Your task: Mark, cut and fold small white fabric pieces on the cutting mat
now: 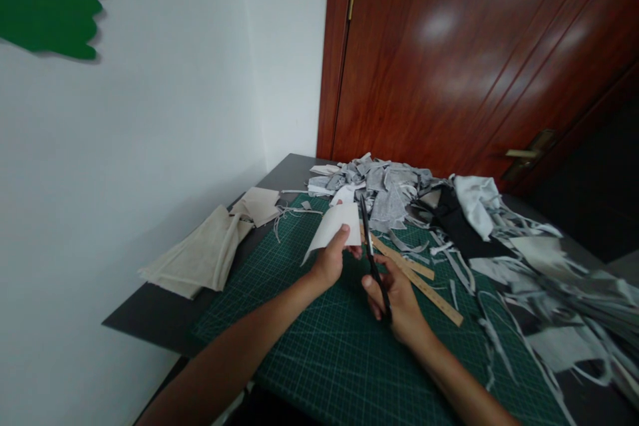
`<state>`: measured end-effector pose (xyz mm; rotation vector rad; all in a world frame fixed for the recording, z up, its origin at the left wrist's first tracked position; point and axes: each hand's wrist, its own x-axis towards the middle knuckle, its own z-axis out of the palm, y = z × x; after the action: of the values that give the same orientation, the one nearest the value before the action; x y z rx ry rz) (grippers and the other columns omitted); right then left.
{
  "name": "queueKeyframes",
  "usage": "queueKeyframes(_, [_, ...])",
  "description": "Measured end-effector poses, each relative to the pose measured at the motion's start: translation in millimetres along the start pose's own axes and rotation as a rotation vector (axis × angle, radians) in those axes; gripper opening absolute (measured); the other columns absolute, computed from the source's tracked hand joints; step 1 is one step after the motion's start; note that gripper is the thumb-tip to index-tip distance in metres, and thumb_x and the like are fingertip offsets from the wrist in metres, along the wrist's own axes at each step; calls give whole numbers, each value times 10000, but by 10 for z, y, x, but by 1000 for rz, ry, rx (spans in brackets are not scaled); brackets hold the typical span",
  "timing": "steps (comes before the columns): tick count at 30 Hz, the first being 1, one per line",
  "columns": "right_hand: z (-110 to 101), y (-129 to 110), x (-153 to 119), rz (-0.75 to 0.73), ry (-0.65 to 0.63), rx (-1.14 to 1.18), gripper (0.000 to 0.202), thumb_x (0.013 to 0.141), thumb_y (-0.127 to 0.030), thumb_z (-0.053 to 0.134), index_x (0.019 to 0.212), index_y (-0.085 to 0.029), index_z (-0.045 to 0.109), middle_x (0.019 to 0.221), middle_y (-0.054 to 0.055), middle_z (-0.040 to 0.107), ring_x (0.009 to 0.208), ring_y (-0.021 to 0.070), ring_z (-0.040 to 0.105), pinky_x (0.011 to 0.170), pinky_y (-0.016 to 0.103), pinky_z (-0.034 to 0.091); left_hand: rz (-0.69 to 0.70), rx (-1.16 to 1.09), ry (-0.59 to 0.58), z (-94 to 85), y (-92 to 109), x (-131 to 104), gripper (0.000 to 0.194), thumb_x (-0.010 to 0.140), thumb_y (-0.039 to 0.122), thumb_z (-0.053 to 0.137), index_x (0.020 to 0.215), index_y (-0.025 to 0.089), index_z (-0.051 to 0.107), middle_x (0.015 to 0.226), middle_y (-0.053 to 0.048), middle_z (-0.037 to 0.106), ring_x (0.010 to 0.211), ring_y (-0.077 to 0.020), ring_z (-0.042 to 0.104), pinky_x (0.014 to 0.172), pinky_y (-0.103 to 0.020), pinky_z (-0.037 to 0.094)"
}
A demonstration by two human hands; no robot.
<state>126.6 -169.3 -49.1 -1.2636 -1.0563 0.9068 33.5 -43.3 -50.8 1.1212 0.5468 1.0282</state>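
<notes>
- My left hand (329,263) pinches the white piece (335,226), thumb on top and fingers tucked beneath its right side
- My right hand (401,296) is wrapped round the scissors (370,254), blades pointing between 11 and 12 o'clock; I cannot tell whether they touch the piece or how far apart they stand
- The piece is held up over the mat (319,366), at about 11 o'clock from my right hand, with the scissors close to its right edge and its near left corner drooping to 7 o'clock
- For a neat cut, I reckon the edge wants to be taut near the blades, so a light pinch close to the line beats a hold far back
- I would turn the piece with my left hand rather than twist my right wrist, and keep my left fingers out of the blades' path
- Long, even strokes should leave a cleaner edge than short snips, and the sagging corner is best kept from folding into the cut
- The long ruler (439,302) lies near, at 3 o'clock from my right hand, the short ruler (417,267) just above it
- Grey scraps (392,190) heap up at 12 o'clock, black cloth (462,226) sits at 2, and a cream stack (200,253) at 9 from my left hand
</notes>
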Motion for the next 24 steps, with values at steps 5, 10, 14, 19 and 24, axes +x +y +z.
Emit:
queueKeyframes(5, [-367, 0, 191, -4, 224, -130, 769, 703, -619, 839, 1246, -189, 506, 542, -92, 552, 376, 126, 452, 376, 233, 335, 94, -53, -55, 59, 95, -17, 685, 820, 647, 668, 1304, 163, 638, 754, -28, 697, 578, -180, 612, 575, -329, 530])
queueKeyframes(10, [-945, 20, 373, -47, 450, -667, 702, 764, -465, 800, 1337, -156, 535, 748, 32, 738, 662, 258, 704, 591, 320, 480, 95, -39, -71, 87, 152, -34, 709, 822, 644, 651, 1344, 166, 605, 776, -35, 692, 590, -184, 607, 560, -331, 520])
queueKeyframes(14, [-1297, 59, 403, 42, 545, -991, 644, 794, -336, 760, 1362, -122, 542, 868, 103, 774, 817, 297, 739, 661, 326, 482, 96, 22, -66, 94, 154, -7, 578, 790, 681, 656, 1007, 148, 717, 792, -67, 702, 606, -175, 602, 577, -322, 516])
queueKeyframes(19, [-1555, 144, 407, 69, 490, -1176, 495, 806, -201, 749, 1271, -83, 624, 865, 137, 755, 811, 287, 725, 679, 323, 461, 151, 96, -37, 85, 122, 43, 483, 834, 631, 658, 955, 166, 716, 938, -96, 749, 732, -214, 669, 611, -323, 526])
queueKeyframes(24, [-1667, 201, 441, 60, 418, -1183, 477, 774, -114, 742, 1245, -115, 665, 869, 100, 753, 830, 256, 723, 716, 301, 474, 156, 151, -17, 52, 46, 113, 433, 828, 587, 679, 868, 159, 729, 870, -89, 755, 782, -239, 687, 737, -363, 537])
